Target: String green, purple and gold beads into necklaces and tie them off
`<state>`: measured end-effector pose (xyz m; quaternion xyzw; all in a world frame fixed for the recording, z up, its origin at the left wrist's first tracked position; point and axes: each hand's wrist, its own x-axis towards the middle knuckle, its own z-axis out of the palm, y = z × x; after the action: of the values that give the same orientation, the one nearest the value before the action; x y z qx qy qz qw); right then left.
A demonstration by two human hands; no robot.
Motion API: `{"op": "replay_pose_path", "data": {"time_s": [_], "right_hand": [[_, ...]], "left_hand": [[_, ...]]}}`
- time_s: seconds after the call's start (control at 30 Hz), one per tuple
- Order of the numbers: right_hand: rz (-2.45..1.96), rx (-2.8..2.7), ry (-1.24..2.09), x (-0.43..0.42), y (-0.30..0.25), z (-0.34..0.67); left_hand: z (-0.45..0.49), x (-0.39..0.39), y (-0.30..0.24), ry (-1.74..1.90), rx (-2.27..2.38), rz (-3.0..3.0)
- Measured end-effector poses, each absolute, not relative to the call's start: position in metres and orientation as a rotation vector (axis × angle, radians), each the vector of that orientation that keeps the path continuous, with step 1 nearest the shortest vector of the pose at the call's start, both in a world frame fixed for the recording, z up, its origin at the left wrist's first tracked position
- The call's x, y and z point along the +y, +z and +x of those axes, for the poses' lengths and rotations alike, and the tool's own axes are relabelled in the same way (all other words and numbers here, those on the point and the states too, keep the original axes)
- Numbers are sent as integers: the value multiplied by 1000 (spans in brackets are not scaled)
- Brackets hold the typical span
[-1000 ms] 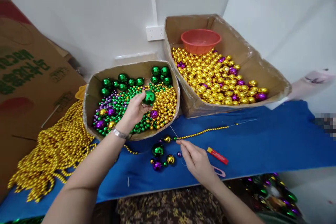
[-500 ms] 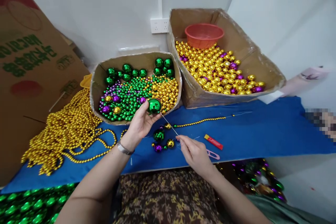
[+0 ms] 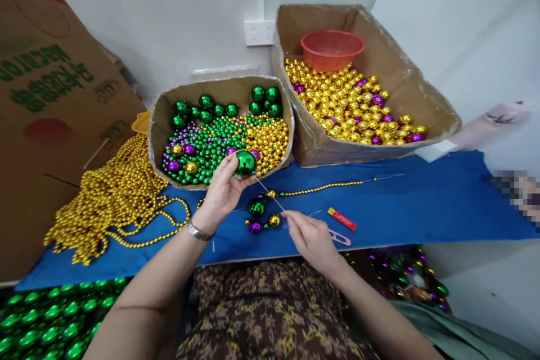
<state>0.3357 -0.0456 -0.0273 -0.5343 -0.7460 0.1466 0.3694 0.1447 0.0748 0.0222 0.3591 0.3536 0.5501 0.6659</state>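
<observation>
Near the front rim of the smaller carton, my left hand (image 3: 223, 185) grips a large shiny green bead (image 3: 245, 163). My right hand (image 3: 310, 239) pinches a thin straight needle (image 3: 270, 193), which slants up to the lower edge of that bead. Whether its tip is inside the hole I cannot tell. Below and between my hands lies part of a strand with a big green bead (image 3: 256, 207), a purple bead (image 3: 254, 226) and gold beads (image 3: 274, 220). A string of small gold beads (image 3: 324, 187) stretches to the right on the blue cloth (image 3: 392, 202).
The smaller carton (image 3: 158, 140) holds green, gold and purple beads. A larger carton (image 3: 434, 107) contains gold and purple beads plus a red basin (image 3: 333, 50). Gold bead strands (image 3: 118, 197) are heaped at left. A red-and-yellow utility-knife-like item (image 3: 342, 219) and a pink clip-like piece (image 3: 340, 238) lie right.
The view has shifted slightly, so the scene sits a little higher in the picture. Both hands keep their grip, the green bead and needle in nearly the same arrangement.
</observation>
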Motion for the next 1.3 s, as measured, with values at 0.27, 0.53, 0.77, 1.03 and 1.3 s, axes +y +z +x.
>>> {"op": "replay_pose_path", "data": {"time_s": [0.27,0.53,0.77,1.03,1.3], "right_hand": [[-1421,-1908,402,-43,-25,332],[-1364,-1839,450,-41,-28,330],[-1358,-1844,334,-43,-40,333],[-1332,-1878,304,-41,-45,340],[-1332,-1854,322,-43,-46,344]], "left_hand": [[152,58,24,1156,746,908],[157,41,11,1031,706,841],[158,33,9,1121,695,974],[158,28,-6,1144,656,1099],[150,31,-6,1030,614,1267]]}}
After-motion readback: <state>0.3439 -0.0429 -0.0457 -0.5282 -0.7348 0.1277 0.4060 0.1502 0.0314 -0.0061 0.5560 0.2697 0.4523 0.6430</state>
